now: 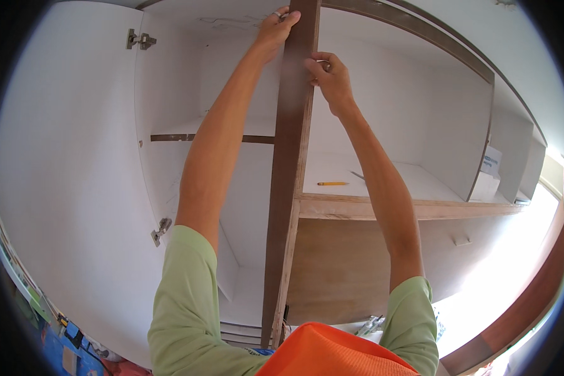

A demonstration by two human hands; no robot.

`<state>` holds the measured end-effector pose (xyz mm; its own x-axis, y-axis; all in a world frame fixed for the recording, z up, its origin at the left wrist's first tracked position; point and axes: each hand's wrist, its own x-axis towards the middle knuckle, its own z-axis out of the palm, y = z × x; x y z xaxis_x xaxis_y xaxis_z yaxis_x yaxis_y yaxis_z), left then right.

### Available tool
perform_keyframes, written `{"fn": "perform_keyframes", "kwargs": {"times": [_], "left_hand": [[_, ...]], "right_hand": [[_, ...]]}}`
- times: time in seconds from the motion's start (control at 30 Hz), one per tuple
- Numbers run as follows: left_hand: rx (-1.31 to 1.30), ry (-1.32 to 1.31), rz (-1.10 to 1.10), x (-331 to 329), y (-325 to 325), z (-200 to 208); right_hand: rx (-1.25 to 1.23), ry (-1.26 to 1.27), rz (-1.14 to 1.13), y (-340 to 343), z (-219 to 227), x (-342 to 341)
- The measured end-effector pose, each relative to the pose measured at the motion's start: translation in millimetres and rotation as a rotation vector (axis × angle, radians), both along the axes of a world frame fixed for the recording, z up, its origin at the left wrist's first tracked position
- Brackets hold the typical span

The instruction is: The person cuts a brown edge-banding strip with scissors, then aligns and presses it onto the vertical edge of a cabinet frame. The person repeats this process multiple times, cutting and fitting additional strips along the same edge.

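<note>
Both my arms reach up to a dark brown upright board (292, 106) that stands between two cabinet openings. High on its left side, my left hand (277, 31) is closed at the edge, thumb against the front face and fingers curled behind. A little lower on the right side, my right hand (333, 81) has its fingers bent in a pinch at the board's other edge. Something shiny shows among its fingers, too small to make out. A yellow pencil (332, 183) lies on the white shelf (401, 182) below my right hand, with a thin grey pointed item (357, 175) beside it.
A white door (69, 156) with metal hinges (146, 41) hangs swung out at the left. A brown-edged shelf (194, 138) crosses the left compartment. White boxes (487, 175) stand in the right cabinet. Something orange (332, 351) covers the bottom middle of the view.
</note>
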<state>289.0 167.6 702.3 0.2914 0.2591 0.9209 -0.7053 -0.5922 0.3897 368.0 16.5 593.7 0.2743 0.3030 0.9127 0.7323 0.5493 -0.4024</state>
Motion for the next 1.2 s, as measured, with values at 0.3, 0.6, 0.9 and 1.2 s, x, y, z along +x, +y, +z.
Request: {"fn": "perform_keyframes", "kwargs": {"times": [0.3, 0.6, 0.9, 1.2], "left_hand": [[0.226, -0.136, 0.653, 20, -1, 26], [0.236, -0.127, 0.931, 5, -25, 31], [0.391, -0.33, 1.003, 27, -18, 29], [0.365, -0.318, 0.741, 68, -19, 33]], "right_hand": [[0.168, 0.048, -0.066, 13, 3, 10], [0.283, 0.06, -0.23, 23, 13, 19], [0.278, 0.121, -0.219, 28, 14, 13], [0.135, -0.041, -0.286, 16, 22, 22]]}}
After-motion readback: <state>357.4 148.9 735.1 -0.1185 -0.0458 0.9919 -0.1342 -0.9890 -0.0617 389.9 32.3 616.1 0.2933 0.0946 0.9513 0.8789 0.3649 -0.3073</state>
